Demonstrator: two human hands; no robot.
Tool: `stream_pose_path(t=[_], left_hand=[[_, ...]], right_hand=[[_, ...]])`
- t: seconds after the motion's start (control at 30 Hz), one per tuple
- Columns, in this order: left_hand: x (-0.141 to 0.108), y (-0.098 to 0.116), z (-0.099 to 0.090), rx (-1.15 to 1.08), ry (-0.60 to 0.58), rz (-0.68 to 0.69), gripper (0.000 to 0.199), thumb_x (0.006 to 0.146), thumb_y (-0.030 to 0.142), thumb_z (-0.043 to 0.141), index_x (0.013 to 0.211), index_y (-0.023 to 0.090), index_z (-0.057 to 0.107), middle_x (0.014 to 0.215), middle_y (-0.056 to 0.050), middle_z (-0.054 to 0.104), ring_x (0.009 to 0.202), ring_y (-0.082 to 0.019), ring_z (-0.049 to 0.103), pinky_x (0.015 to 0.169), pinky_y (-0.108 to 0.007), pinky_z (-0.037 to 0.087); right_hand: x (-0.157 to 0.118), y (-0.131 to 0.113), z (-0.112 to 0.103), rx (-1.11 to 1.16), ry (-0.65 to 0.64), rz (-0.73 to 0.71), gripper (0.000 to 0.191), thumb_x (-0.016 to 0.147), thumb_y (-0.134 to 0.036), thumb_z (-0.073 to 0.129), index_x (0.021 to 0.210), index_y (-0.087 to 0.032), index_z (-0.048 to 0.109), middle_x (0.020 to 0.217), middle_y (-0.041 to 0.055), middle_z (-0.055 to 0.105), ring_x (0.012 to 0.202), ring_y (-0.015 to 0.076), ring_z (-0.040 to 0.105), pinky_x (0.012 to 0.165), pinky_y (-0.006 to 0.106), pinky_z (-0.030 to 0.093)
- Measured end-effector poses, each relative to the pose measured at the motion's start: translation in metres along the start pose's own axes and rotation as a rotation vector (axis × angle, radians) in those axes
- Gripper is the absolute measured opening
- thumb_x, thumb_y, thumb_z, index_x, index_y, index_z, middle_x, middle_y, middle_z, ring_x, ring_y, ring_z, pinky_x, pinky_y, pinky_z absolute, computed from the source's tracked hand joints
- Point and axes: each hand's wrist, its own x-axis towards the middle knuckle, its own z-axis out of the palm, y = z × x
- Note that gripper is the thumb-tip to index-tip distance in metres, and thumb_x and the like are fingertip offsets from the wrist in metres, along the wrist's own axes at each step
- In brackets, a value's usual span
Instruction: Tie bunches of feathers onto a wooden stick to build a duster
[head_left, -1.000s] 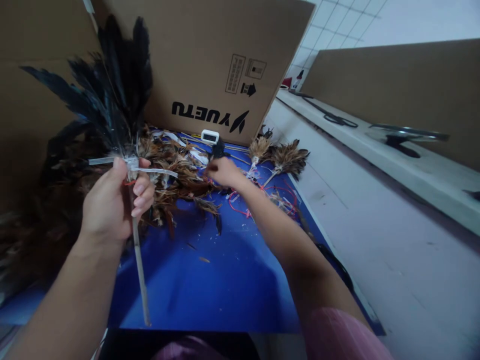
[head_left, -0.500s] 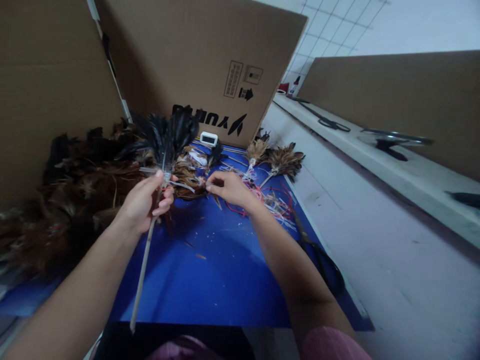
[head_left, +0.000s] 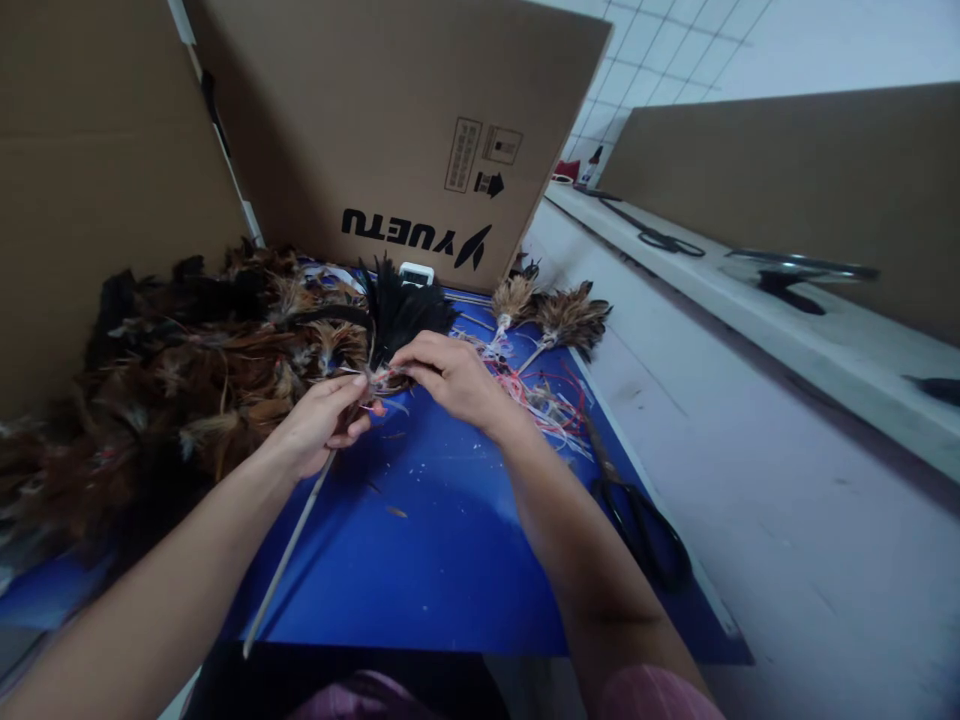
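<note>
A feather duster with black feathers is in my left hand, whose fingers are wrapped round the top of its thin stick. The stick slants down toward the table's front edge. My right hand is closed in a pinch at the base of the black feathers, close to my left fingertips. Red and white strands show between the two hands. What the right fingertips grip is mostly hidden.
Loose brown and black feather bundles are heaped at left. Two brown feather dusters, coloured strips and black-handled scissors lie at right on the blue table. A cardboard box stands behind; a ledge runs along the right.
My left hand has moved right and lowered the black feathers. The right hand has shifted from the brown feathers beside it to the base of the black ones; the hands are now close together.
</note>
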Motion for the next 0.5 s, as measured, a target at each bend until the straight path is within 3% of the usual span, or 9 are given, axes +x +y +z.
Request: stream_pose_path(t=[0.27, 0.5], left_hand=[[0.002, -0.005, 0.002, 0.033, -0.043, 0.0, 0.039, 0.082, 0.051, 0.059, 0.08, 0.012, 0.06, 0.07, -0.007, 0.061, 0.042, -0.005, 0.04, 0.031, -0.013, 0.014], [-0.001, -0.007, 0.004, 0.166, -0.084, 0.028, 0.026, 0.076, 0.038, 0.071, 0.08, 0.013, 0.063, 0.073, -0.004, 0.058, 0.046, -0.004, 0.038, 0.035, -0.013, 0.015]], right_hand=[[-0.003, -0.011, 0.003, -0.15, -0.169, 0.004, 0.024, 0.091, -0.013, 0.046, 0.097, -0.022, 0.068, 0.097, 0.0034, 0.06, 0.086, 0.0129, 0.057, 0.074, 0.024, 0.042], [-0.002, -0.009, 0.008, -0.142, -0.178, -0.01, 0.021, 0.092, -0.015, 0.047, 0.097, -0.018, 0.068, 0.095, 0.0051, 0.061, 0.089, 0.0142, 0.058, 0.076, 0.025, 0.043]])
